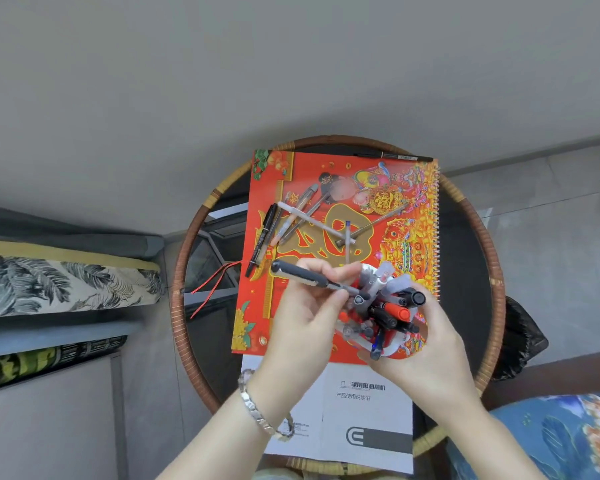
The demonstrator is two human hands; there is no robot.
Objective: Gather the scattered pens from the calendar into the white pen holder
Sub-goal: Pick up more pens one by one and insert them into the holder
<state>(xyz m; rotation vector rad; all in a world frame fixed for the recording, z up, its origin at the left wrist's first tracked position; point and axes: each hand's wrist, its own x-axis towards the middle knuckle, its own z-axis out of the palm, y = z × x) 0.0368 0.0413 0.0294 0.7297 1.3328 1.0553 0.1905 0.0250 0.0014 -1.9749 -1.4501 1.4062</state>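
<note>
Left hand [305, 306]: closed in a pinch on a black pen [312, 277], thumb and fingertips gripping its barrel. The pen lies nearly level, cap end out past the hand's far left, tip end touching the cluster of pens in the holder.
Right hand [426, 344]: wrapped around the white pen holder [394, 351] from the right and below, gripping it just beside the left hand's fingertips.
White pen holder: mostly hidden by the pens and the right hand. It is crowded with pens, among them an orange marker [397, 310] and several black caps pointing up and right.
Scattered pens [312, 220]: beyond both hands, on the far half of the calendar, a loose crossed pile of clear, white and grey pens. A black marker [262, 237] lies at the pile's left edge.
Far pen [395, 156]: a black pen along the calendar's far edge, well apart from both hands. Its label is too small to read.
Calendar [291, 327]: red and gold, spiral-bound on its right side, beneath both hands, with a large gold Chinese character in the middle.
Round table [465, 258]: dark glass top with a woven rim, under the calendar.
Booklet [368, 410]: white, on the near side of the hands, between the wrists. It has Chinese print, blurred, and a dark grey logo block.
Bracelet [260, 407]: a silver band on the left wrist.
</note>
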